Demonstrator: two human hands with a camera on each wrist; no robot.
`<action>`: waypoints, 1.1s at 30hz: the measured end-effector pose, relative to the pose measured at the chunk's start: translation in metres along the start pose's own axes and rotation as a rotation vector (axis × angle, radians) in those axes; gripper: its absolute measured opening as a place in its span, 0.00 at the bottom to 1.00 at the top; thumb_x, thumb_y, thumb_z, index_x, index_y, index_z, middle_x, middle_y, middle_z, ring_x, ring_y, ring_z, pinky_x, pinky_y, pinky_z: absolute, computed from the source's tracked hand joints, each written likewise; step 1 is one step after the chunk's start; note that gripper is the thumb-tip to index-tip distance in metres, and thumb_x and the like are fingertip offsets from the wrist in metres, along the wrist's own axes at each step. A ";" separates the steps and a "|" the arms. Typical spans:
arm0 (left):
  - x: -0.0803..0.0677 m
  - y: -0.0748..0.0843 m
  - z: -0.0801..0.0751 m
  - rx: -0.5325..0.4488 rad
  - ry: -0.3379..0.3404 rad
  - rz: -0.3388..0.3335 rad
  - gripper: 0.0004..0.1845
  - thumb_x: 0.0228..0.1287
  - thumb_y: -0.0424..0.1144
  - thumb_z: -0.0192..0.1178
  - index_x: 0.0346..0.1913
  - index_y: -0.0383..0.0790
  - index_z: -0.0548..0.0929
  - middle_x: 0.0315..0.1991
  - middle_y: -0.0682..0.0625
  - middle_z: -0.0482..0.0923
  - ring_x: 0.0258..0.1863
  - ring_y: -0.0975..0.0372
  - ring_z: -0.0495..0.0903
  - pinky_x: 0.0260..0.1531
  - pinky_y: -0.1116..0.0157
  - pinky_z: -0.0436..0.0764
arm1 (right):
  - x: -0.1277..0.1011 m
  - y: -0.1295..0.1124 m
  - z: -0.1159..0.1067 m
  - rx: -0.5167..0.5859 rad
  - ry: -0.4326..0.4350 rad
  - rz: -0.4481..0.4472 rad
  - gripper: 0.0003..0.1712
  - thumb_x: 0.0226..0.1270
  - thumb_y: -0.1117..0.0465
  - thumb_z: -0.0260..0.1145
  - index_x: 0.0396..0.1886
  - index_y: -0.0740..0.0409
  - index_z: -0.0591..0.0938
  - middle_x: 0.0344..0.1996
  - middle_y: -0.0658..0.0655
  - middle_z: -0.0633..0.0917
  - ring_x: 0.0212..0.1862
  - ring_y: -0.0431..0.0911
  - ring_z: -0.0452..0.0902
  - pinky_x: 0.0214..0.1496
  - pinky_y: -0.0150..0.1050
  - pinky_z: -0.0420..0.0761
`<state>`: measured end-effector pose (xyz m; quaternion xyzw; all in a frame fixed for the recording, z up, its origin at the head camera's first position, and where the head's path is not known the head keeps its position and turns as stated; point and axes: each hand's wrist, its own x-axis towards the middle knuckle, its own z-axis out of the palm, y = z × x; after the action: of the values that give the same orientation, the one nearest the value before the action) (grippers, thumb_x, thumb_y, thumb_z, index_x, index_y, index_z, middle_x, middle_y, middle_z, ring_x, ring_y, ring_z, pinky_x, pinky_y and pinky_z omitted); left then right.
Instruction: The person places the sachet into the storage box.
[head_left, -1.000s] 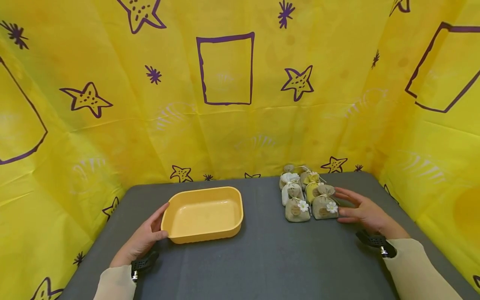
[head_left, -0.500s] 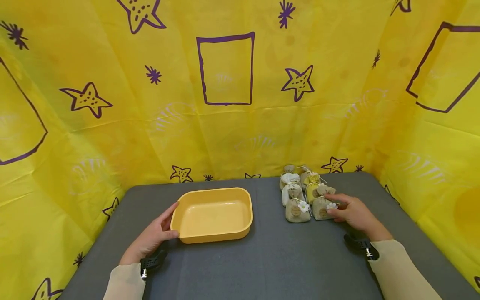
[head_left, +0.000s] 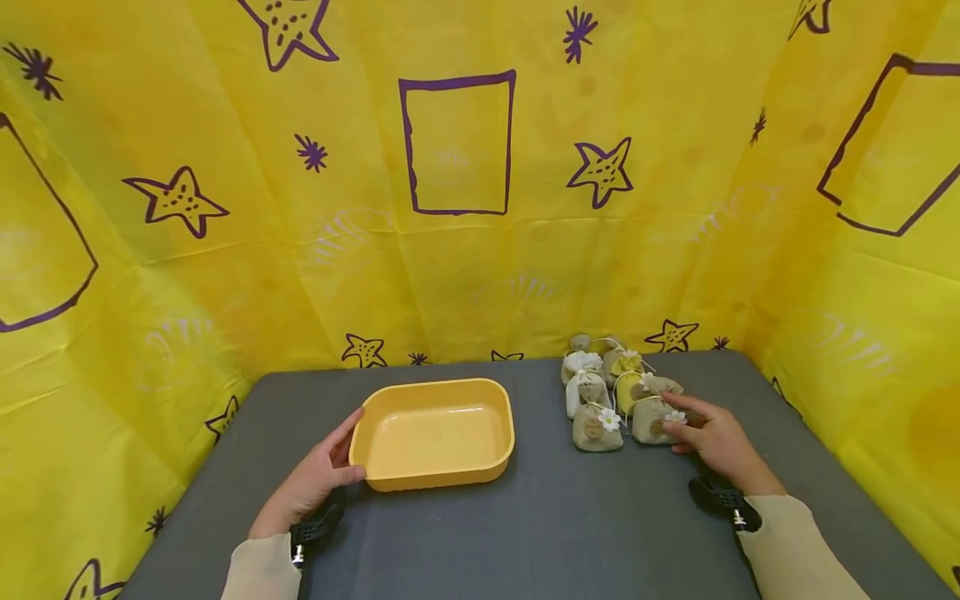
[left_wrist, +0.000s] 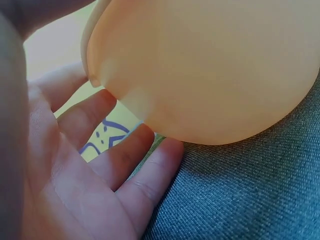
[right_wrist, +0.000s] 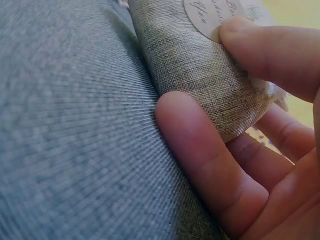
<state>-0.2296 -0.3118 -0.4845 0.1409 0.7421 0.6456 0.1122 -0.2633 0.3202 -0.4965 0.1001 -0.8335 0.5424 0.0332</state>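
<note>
The left hand [head_left: 307, 483], thumb and fingers spread apart, grips the yellow tray [head_left: 432, 437] at its left end. Well right of the tray, the right hand [head_left: 716, 446] pinches a beige pouch [head_left: 646, 419], fingers partly curled; apparently grasping it, which calls next for a secure lift.

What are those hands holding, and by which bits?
The left hand holds the yellow tray by its left end; the right hand grips the front right beige pouch by its right side.
</note>
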 end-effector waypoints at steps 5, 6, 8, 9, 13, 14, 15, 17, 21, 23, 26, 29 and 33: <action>0.001 -0.002 0.001 0.036 0.007 0.014 0.47 0.68 0.34 0.65 0.81 0.46 0.46 0.79 0.44 0.46 0.71 0.57 0.62 0.58 0.67 0.72 | -0.003 0.001 -0.002 0.018 0.031 -0.010 0.32 0.69 0.58 0.69 0.69 0.65 0.73 0.57 0.73 0.75 0.30 0.54 0.85 0.33 0.45 0.86; 0.002 -0.002 0.000 0.038 0.009 0.019 0.47 0.68 0.33 0.65 0.81 0.47 0.46 0.79 0.44 0.46 0.71 0.56 0.62 0.58 0.67 0.72 | -0.004 0.000 -0.003 0.023 0.042 -0.010 0.32 0.69 0.58 0.69 0.68 0.66 0.73 0.55 0.72 0.76 0.30 0.53 0.85 0.33 0.45 0.86; 0.002 -0.002 0.000 0.042 -0.001 0.036 0.47 0.68 0.33 0.65 0.81 0.47 0.47 0.79 0.44 0.46 0.72 0.55 0.61 0.58 0.67 0.72 | -0.005 0.000 -0.004 0.044 0.059 -0.010 0.31 0.69 0.60 0.69 0.67 0.69 0.72 0.52 0.67 0.77 0.32 0.51 0.85 0.33 0.46 0.86; 0.002 -0.002 0.000 0.040 -0.007 0.041 0.47 0.68 0.33 0.65 0.81 0.48 0.47 0.79 0.44 0.46 0.72 0.55 0.61 0.58 0.66 0.72 | -0.005 -0.001 -0.004 0.059 0.068 -0.012 0.30 0.70 0.61 0.68 0.67 0.70 0.72 0.51 0.64 0.78 0.33 0.49 0.85 0.33 0.46 0.86; 0.001 -0.002 -0.001 0.038 -0.010 0.040 0.47 0.68 0.32 0.64 0.81 0.48 0.47 0.79 0.44 0.46 0.72 0.53 0.60 0.58 0.66 0.72 | -0.006 -0.005 -0.009 0.131 0.150 -0.006 0.26 0.69 0.62 0.68 0.63 0.68 0.74 0.50 0.49 0.76 0.35 0.45 0.84 0.34 0.45 0.86; 0.000 -0.001 0.000 0.037 -0.007 0.038 0.47 0.67 0.32 0.64 0.81 0.48 0.47 0.79 0.44 0.46 0.72 0.53 0.60 0.58 0.67 0.72 | -0.006 -0.008 -0.010 0.153 0.178 -0.005 0.25 0.69 0.62 0.68 0.62 0.68 0.75 0.49 0.48 0.76 0.34 0.45 0.84 0.34 0.44 0.86; -0.001 -0.001 0.000 0.035 -0.003 0.034 0.47 0.67 0.32 0.64 0.81 0.48 0.47 0.79 0.44 0.47 0.72 0.52 0.60 0.58 0.67 0.72 | -0.006 -0.010 -0.012 0.162 0.208 -0.005 0.23 0.69 0.62 0.69 0.60 0.67 0.76 0.48 0.47 0.76 0.33 0.45 0.84 0.34 0.43 0.86; -0.002 0.000 0.001 0.034 0.002 0.028 0.47 0.67 0.32 0.65 0.81 0.47 0.47 0.79 0.44 0.47 0.72 0.52 0.60 0.58 0.67 0.72 | -0.007 -0.017 -0.016 0.160 0.265 0.001 0.21 0.69 0.62 0.69 0.58 0.65 0.78 0.45 0.48 0.77 0.30 0.45 0.85 0.33 0.41 0.86; -0.002 0.001 0.002 0.022 0.001 0.016 0.48 0.67 0.33 0.65 0.81 0.47 0.47 0.79 0.45 0.47 0.73 0.52 0.59 0.58 0.66 0.72 | -0.007 -0.033 -0.021 0.080 0.324 0.039 0.22 0.68 0.57 0.70 0.56 0.63 0.79 0.42 0.45 0.80 0.29 0.47 0.86 0.33 0.38 0.85; -0.002 0.001 0.003 0.019 0.000 0.010 0.48 0.66 0.33 0.66 0.81 0.47 0.47 0.79 0.45 0.47 0.73 0.52 0.59 0.58 0.67 0.72 | -0.007 -0.044 -0.021 0.020 0.327 0.056 0.25 0.68 0.54 0.71 0.58 0.63 0.79 0.41 0.44 0.81 0.30 0.46 0.86 0.34 0.36 0.85; -0.002 0.001 0.003 0.021 0.000 0.012 0.48 0.67 0.32 0.66 0.81 0.47 0.47 0.79 0.44 0.47 0.72 0.51 0.59 0.58 0.67 0.72 | -0.002 -0.065 -0.020 -0.060 0.310 0.061 0.29 0.67 0.49 0.70 0.60 0.63 0.78 0.40 0.49 0.83 0.33 0.45 0.86 0.34 0.33 0.84; -0.002 0.002 0.003 0.022 0.001 0.015 0.48 0.67 0.33 0.66 0.81 0.47 0.47 0.79 0.44 0.47 0.72 0.53 0.60 0.58 0.67 0.72 | 0.006 -0.090 -0.016 -0.087 0.285 0.044 0.30 0.67 0.48 0.70 0.61 0.63 0.78 0.48 0.57 0.82 0.35 0.46 0.87 0.36 0.32 0.84; -0.002 0.002 0.002 0.026 0.002 0.014 0.49 0.66 0.35 0.67 0.81 0.47 0.47 0.79 0.45 0.46 0.72 0.57 0.61 0.58 0.67 0.71 | 0.019 -0.123 -0.005 -0.063 0.255 0.018 0.28 0.67 0.52 0.71 0.59 0.64 0.79 0.55 0.64 0.77 0.38 0.44 0.86 0.37 0.33 0.84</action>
<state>-0.2270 -0.3104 -0.4827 0.1471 0.7497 0.6366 0.1051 -0.2570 0.2736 -0.3808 0.0217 -0.8399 0.5247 0.1373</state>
